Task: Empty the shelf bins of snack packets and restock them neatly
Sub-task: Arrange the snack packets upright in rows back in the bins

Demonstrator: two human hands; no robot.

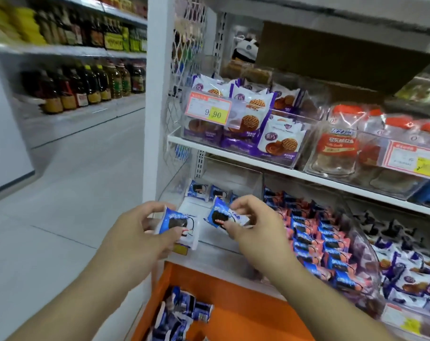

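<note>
Restocking the clear bin: one blue packet in each hand.

The left hand (145, 232) pinches a blue packet (177, 226); the right hand (253, 225) pinches a second packet (221, 215) over the clear bin (233, 239), just ahead of both hands. Set each upright against the back row (209, 190), labels forward. Spare packets lie in the orange tray (246, 313) below the wrists.

grey tiled floor (68, 193), bottle-lined shelves (81, 104) behind.

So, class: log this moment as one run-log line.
left hand: holds blue packet | right hand: holds second packet | clear bin: nearly empty
</note>
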